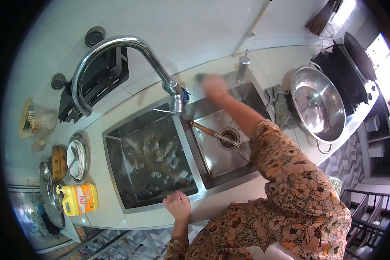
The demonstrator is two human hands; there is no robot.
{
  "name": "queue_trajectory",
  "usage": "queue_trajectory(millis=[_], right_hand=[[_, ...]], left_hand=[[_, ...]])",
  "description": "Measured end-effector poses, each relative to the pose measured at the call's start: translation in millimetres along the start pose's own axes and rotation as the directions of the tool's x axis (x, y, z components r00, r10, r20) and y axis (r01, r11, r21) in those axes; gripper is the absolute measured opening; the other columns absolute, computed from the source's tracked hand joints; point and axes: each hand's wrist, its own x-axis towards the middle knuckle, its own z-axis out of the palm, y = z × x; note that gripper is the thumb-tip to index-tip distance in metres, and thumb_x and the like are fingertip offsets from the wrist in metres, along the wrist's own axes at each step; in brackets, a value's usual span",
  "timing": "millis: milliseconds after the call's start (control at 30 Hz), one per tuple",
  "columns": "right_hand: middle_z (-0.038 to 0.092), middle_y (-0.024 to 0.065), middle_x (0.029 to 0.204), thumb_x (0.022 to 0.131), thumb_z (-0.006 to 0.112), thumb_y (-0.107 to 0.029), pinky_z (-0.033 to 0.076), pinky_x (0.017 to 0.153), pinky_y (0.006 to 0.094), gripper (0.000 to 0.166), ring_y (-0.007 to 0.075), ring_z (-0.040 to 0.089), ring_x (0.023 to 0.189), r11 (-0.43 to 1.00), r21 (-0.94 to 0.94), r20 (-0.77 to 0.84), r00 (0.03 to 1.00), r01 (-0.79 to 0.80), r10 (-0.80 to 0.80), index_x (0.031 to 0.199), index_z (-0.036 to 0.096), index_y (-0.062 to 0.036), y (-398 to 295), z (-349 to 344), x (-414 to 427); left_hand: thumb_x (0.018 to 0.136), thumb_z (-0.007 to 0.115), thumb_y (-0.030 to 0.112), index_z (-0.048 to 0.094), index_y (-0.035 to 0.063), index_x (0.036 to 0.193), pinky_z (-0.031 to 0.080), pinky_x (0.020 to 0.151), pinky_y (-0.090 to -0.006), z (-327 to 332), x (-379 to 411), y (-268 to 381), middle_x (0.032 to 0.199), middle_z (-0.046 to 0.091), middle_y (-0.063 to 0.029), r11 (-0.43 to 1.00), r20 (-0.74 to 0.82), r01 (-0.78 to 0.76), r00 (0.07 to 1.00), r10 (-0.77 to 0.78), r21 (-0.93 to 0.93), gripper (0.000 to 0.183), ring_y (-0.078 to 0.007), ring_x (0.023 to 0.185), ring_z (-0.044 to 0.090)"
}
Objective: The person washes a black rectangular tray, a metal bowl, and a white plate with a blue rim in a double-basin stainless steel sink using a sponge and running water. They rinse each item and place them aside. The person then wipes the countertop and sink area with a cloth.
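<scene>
My right hand (214, 86) is blurred on the rear steel ledge, between the faucet and the soap pump. A small dark pad or cloth (200, 77) shows at its fingertips. My left hand (178, 204) rests with curled fingers on the front rim of the left sink basin (112, 165); nothing shows in it. Cloudy water with bits of foam (156, 162) stands in that basin. Across the right basin (211, 165) lies a spatula (204, 128) with a wooden handle, over the drain strainer (229, 138); my right sleeve hides part of its metal blade.
A chrome faucet (130, 40) arches over the left basin. The soap pump (242, 66) stands behind the right one. A grey rag (281, 109) and a large steel pot (318, 104) sit at right. Stacked plates (78, 159) and a yellow detergent jug (81, 199) stand at left.
</scene>
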Motion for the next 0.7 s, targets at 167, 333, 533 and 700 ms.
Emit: queue_trajectory(millis=[167, 333, 533, 700], right_hand=[[0.061, 0.0098, 0.077, 0.072, 0.054, -0.012, 0.050, 0.067, 0.0351, 0.011, 0.0244, 0.060, 0.077, 0.995, 0.032, 0.020, 0.995, -0.097, 0.097, 0.072, 0.064, -0.0076, 26.4, 2.3, 8.1], [0.060, 0.0135, 0.100, 0.082, 0.045, -0.015, 0.046, 0.080, 0.0395, 0.022, 0.0295, 0.058, 0.092, 0.903, 0.426, 0.084, 0.992, 0.052, -0.097, 0.093, 0.062, -0.0070, -34.1, 6.1, 29.2], [0.060, 0.0146, 0.103, 0.083, 0.044, -0.017, 0.043, 0.085, 0.0426, 0.026, 0.0319, 0.056, 0.095, 0.821, 0.529, -0.039, 0.973, 0.215, -0.229, 0.102, 0.059, -0.0082, 7.2, 33.7, 48.0], [0.059, 0.0115, 0.102, 0.085, 0.041, -0.018, 0.042, 0.087, 0.0418, 0.026, 0.0301, 0.053, 0.101, 0.881, 0.455, 0.034, 0.986, 0.129, -0.162, 0.101, 0.059, -0.0107, -2.7, 45.1, 55.9]], left_hand=[[0.075, 0.052, 0.013, 0.060, 0.0050, 0.068, 0.036, 0.063, -0.0378, 3.4, 5.8, 1.5, 0.063, 0.058, -0.0086, 1.000, 0.014, 0.013, 1.000, -0.013, 0.010, 0.013, -0.0251, 0.062, 0.051], [0.074, 0.052, 0.013, 0.061, 0.0053, 0.068, 0.036, 0.063, -0.0376, 4.6, 0.8, -1.4, 0.064, 0.058, -0.0081, 1.000, -0.007, 0.016, 1.000, -0.016, -0.015, 0.013, -0.0247, 0.062, 0.051], [0.074, 0.053, 0.013, 0.061, 0.0054, 0.069, 0.036, 0.063, -0.0372, -3.0, 14.0, 7.1, 0.064, 0.059, -0.0079, 1.000, 0.017, 0.008, 1.000, -0.008, 0.007, 0.012, -0.0242, 0.063, 0.052], [0.074, 0.054, 0.015, 0.057, 0.0090, 0.065, 0.036, 0.062, -0.0369, 1.2, 12.0, -0.1, 0.062, 0.057, -0.0067, 0.999, -0.012, 0.018, 1.000, -0.019, -0.031, 0.011, -0.0237, 0.063, 0.053]])
